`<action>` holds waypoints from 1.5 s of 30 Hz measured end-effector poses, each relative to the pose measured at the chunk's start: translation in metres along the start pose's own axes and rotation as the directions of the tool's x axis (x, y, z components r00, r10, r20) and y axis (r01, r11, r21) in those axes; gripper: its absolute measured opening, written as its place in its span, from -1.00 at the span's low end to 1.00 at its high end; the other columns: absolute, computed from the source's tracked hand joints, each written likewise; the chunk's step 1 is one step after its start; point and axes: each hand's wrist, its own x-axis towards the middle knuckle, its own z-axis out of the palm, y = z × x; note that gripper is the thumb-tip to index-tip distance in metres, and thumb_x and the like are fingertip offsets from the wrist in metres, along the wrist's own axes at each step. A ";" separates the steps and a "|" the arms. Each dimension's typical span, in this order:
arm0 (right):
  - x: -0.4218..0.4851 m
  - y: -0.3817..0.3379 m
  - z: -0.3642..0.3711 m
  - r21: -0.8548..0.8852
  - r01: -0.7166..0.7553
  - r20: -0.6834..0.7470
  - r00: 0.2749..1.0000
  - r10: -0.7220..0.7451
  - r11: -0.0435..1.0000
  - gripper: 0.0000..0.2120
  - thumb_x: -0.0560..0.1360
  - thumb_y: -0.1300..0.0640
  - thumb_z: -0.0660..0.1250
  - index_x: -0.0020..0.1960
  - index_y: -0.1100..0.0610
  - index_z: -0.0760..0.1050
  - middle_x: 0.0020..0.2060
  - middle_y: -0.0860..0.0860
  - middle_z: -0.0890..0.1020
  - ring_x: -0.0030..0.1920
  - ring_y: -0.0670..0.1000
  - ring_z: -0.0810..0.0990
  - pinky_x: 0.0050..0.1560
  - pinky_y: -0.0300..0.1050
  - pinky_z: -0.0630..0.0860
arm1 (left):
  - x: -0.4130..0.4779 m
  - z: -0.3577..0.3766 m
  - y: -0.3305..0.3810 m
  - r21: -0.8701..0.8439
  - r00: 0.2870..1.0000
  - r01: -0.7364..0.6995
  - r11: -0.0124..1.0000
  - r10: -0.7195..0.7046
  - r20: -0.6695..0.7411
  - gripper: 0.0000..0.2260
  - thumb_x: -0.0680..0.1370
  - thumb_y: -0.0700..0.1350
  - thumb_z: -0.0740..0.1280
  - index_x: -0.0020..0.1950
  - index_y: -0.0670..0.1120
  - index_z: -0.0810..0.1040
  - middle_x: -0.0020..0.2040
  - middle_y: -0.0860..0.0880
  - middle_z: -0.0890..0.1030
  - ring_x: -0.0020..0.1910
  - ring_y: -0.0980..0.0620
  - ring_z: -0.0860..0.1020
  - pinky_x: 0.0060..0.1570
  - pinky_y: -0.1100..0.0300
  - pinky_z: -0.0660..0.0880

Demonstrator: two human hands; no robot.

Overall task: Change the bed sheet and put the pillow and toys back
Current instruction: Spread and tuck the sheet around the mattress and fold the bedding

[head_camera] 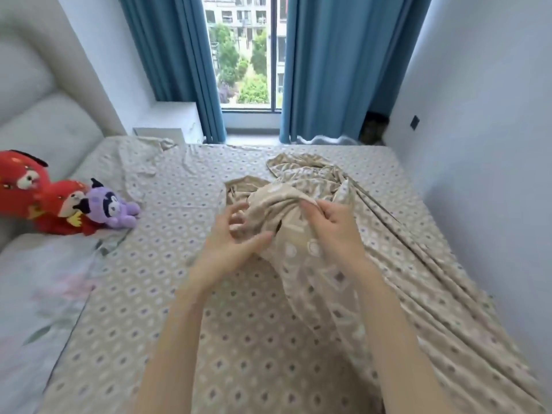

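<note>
Nearest the camera, two bare forearms reach out over the spread sheet (pixel 239 339), a beige cloth with a diamond print that covers the mattress. The right hand (pixel 331 225) closes its fingers over a lifted bunch of sheet (pixel 301 186) in the same print. The left hand (pixel 233 237), just left of that grip, has its fingers spread and loosely bent with the thumb against the cloth. It is blurred and seems not to be clamped on anything.

My guess is that the bunch is held up so that an edge or corner can be found before it is pulled flat. From the grip, long folds trail back to the right toward the camera and pile up just beyond it. I cannot tell whether bunch and spread cloth are one piece.

Well to the left of the grip lies a pale floral cloth (pixel 38 294). Further left and beyond it, the purple plush toy (pixel 115 212) leans on the red plush toy (pixel 27 189) by the padded headboard (pixel 38 115). Both sit on the sheet and would probably get in the way of smoothing that side. No pillow shows plainly.

Far beyond the grip hang blue curtains (pixel 179 70) around a window (pixel 245 55).
</note>
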 end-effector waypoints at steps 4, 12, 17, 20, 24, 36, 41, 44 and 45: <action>0.008 -0.007 -0.013 0.191 -0.092 -0.057 0.993 0.105 0.977 -0.64 0.53 -0.02 0.34 -0.34 0.18 0.51 -0.47 0.06 0.49 -0.44 -0.01 0.43 -0.40 -0.15 0.35 | 0.016 0.028 -0.021 0.202 0.992 -0.049 0.978 0.025 0.122 -0.48 0.35 -0.17 0.55 0.26 -0.16 0.46 0.13 -0.22 0.53 0.18 -0.23 0.49 0.17 -0.04 0.47; 0.040 -0.003 -0.041 -0.089 -0.193 -0.452 0.882 0.133 0.977 -0.72 0.56 0.05 0.31 -0.25 0.20 0.52 -0.33 0.06 0.53 -0.28 0.02 0.45 -0.25 -0.14 0.33 | 0.045 0.013 0.016 0.140 0.985 -0.133 0.981 0.146 -0.088 -0.80 0.57 -0.22 0.21 -0.16 -0.04 0.59 -0.24 0.05 0.59 -0.26 0.22 0.49 -0.18 0.32 0.40; 0.037 -0.004 -0.009 -0.606 -0.108 -0.557 0.765 -0.324 0.788 -0.80 0.43 0.31 0.35 -0.12 0.04 0.41 -0.14 -0.05 0.45 -0.10 -0.10 0.32 -0.11 -0.38 0.19 | 0.055 0.007 0.054 0.082 0.951 -0.300 0.950 0.291 0.105 -0.70 0.56 -0.08 0.30 -0.34 -0.11 0.34 -0.41 0.11 0.32 -0.39 0.20 0.28 -0.37 0.32 0.23; 0.027 0.000 0.008 -0.303 0.045 -0.221 0.968 -0.117 0.952 -0.72 0.35 0.13 0.41 -0.22 -0.06 0.29 -0.33 -0.09 0.45 -0.30 -0.14 0.42 -0.27 -0.39 0.38 | 0.059 0.011 0.065 0.083 0.941 -0.339 0.937 0.337 0.035 -0.70 0.56 -0.13 0.30 -0.38 -0.07 0.38 -0.52 0.18 0.35 -0.46 0.26 0.29 -0.41 0.40 0.23; 0.020 0.017 0.014 -0.471 -0.059 0.316 0.920 0.231 0.880 -0.49 0.29 -0.16 0.47 0.10 -0.01 0.32 0.00 -0.09 0.47 0.01 -0.10 0.48 -0.09 -0.20 0.47 | 0.062 0.008 0.072 0.036 0.928 -0.371 0.928 0.368 0.062 -0.70 0.57 -0.17 0.27 -0.35 -0.04 0.33 -0.47 0.16 0.30 -0.42 0.20 0.25 -0.38 0.34 0.21; 0.026 0.005 0.000 0.203 -0.038 -0.223 0.971 0.084 0.979 -0.70 0.59 -0.03 0.25 -0.29 0.04 0.48 -0.41 -0.20 0.57 -0.37 -0.23 0.52 -0.31 -0.43 0.43 | 0.055 -0.006 0.011 0.231 0.870 -0.393 0.890 0.441 -0.221 -0.49 0.50 -0.29 0.36 0.30 0.17 0.35 0.35 0.00 0.33 0.32 0.05 0.40 0.24 0.20 0.43; 0.040 -0.005 -0.012 0.766 -0.286 0.006 0.898 0.440 0.575 -0.59 0.62 0.00 0.18 0.06 0.30 0.64 0.03 0.24 0.66 0.05 0.16 0.66 0.08 0.06 0.60 | 0.030 0.015 -0.036 0.264 0.967 -0.256 0.930 0.252 0.050 -0.83 0.38 0.12 0.44 -0.15 0.19 0.47 -0.15 0.18 0.59 -0.21 0.22 0.56 -0.26 0.31 0.46; 0.040 -0.011 -0.017 0.871 -0.354 0.189 0.882 0.432 0.340 -0.42 0.64 -0.06 0.09 -0.14 0.34 0.68 -0.07 0.28 0.68 -0.09 0.20 0.70 -0.18 0.09 0.65 | 0.026 0.029 -0.069 0.459 0.865 -0.086 0.884 -0.162 0.475 -0.12 0.15 0.46 0.44 0.40 0.33 0.19 0.42 0.22 0.26 0.38 0.21 0.28 0.25 0.19 0.39; 0.041 -0.012 -0.019 0.888 -0.371 0.233 0.872 0.430 0.271 -0.42 0.65 -0.05 0.08 -0.13 0.37 0.67 -0.08 0.29 0.67 -0.11 0.22 0.70 -0.23 0.12 0.64 | 0.026 0.036 -0.077 0.499 0.848 -0.053 0.865 -0.225 0.480 0.12 0.08 0.48 0.45 0.49 0.31 -0.08 0.50 0.21 0.03 0.49 0.13 0.09 0.39 0.04 0.28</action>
